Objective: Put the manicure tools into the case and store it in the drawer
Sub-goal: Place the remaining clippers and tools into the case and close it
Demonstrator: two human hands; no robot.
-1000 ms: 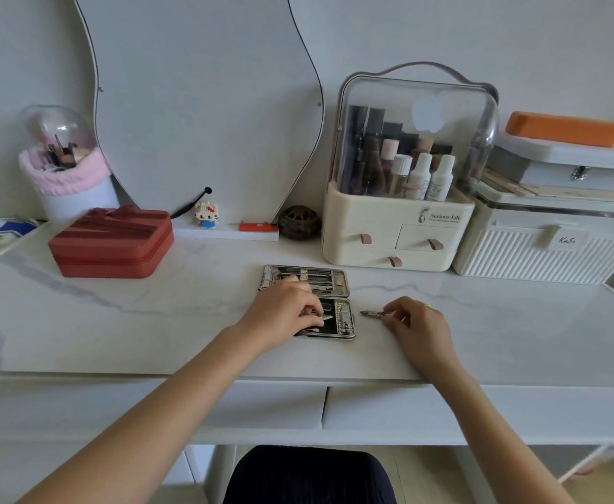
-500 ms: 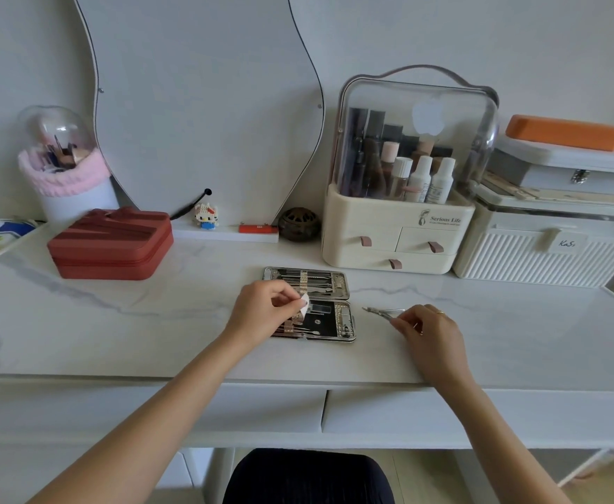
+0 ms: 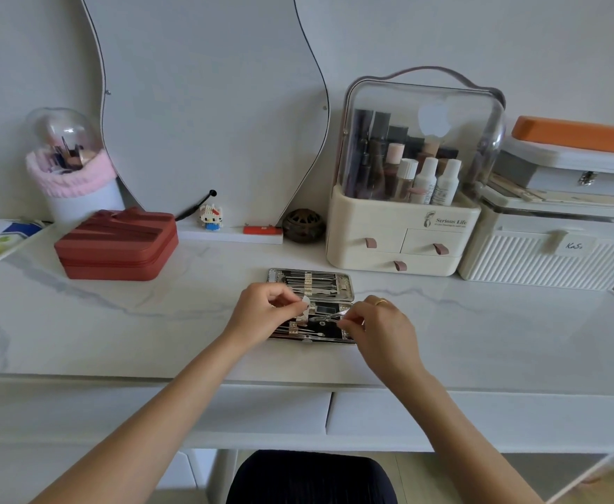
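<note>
An open manicure case (image 3: 311, 281) lies flat on the white marble desk, its far half full of metal tools under straps. My left hand (image 3: 261, 312) pinches a small white elastic strap of the near half and lifts it. My right hand (image 3: 378, 327) holds a slim metal tool (image 3: 329, 316) by its end, with its tip over the near half of the case beside the lifted strap. Two shut drawers (image 3: 443, 416) run under the desk's front edge.
A red zipped box (image 3: 116, 245) sits at the back left, a cream cosmetics organiser (image 3: 400, 234) and a white ribbed box (image 3: 552, 256) at the back right. A mirror, a small toy figure (image 3: 211, 217) and a brush holder (image 3: 72, 183) line the wall.
My right hand picked the metal tool up off the desk and carried it left over the case. My left hand raised the white strap.
</note>
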